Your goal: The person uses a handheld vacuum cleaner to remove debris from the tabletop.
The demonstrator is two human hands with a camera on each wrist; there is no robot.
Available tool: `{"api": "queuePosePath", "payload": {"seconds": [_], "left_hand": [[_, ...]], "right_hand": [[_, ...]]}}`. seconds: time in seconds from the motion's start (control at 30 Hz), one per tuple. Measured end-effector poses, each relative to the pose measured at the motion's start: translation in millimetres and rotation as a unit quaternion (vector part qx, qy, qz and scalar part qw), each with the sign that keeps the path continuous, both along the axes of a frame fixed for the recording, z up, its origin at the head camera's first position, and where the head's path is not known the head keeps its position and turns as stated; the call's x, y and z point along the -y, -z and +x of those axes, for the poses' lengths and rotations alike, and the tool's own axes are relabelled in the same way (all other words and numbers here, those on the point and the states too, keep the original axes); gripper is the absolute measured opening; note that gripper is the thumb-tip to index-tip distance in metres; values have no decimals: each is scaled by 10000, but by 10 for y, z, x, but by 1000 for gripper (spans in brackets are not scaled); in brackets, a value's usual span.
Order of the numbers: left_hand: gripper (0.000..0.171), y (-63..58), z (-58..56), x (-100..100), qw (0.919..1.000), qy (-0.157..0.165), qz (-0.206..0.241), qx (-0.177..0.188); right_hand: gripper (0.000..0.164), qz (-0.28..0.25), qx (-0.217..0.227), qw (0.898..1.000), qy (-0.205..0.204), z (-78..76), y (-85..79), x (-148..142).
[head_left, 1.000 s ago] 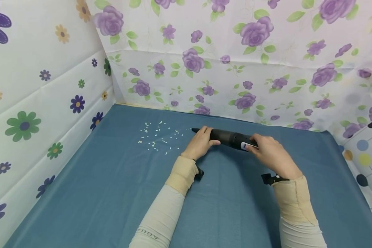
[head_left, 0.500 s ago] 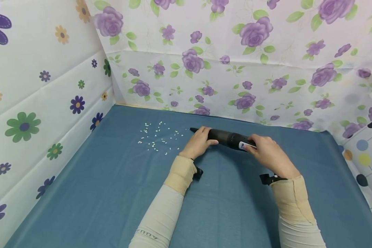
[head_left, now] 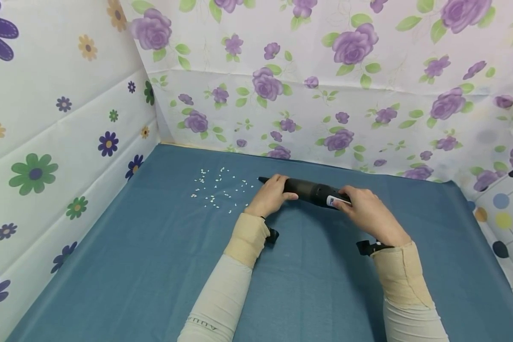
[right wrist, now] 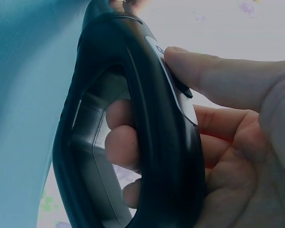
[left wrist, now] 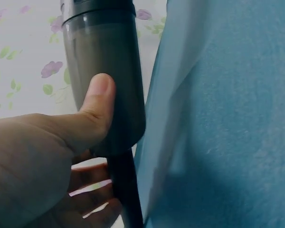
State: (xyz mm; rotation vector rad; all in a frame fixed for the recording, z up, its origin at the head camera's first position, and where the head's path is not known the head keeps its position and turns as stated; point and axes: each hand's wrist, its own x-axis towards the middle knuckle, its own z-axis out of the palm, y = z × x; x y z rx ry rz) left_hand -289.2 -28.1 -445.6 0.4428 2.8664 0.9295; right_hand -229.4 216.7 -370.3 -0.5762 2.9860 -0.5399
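Observation:
A black handheld vacuum cleaner [head_left: 309, 191] lies across both hands over the blue cloth, its narrow nozzle [head_left: 262, 180] pointing left. My left hand [head_left: 270, 195] holds it at the front; in the left wrist view the thumb rests on the smoky dust cup [left wrist: 107, 52] and the fingers reach behind the nozzle. With my right hand [head_left: 372, 211] I grip the looped handle [right wrist: 156, 123], fingers through the opening and thumb at the switch on its pale panel. Small white crumbs [head_left: 213, 197] lie scattered left of the nozzle tip, the closest ones right by it.
The blue cloth [head_left: 153, 266] covers the whole work surface. A white sheet with purple roses [head_left: 266, 85] rises along the back edge. On the left stands a flowered sheet [head_left: 68, 142], and a dotted, tile-patterned one [head_left: 504, 204] borders the right side.
Both hands have shifted the vacuum cleaner slightly to the left. A few crumbs that lay just in front of the nozzle tip no longer show there.

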Motion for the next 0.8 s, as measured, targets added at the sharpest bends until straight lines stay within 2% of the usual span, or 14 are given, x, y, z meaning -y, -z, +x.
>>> {"api": "queuePosePath", "payload": {"seconds": [0.23,0.57,0.8], "left_hand": [[67,-58,17,50,9996,-88,-259,62],[72,-217,106,44,9953,102,-943,210],[71,-303,152,43,9927,107,-1121,422]], "right_hand": [[31,-108,-31,9999,-65,-11,32,50],[31,-37,145,9998,-164,5,20,23],[33,-15,229,9995,-208,6,2,20]]}}
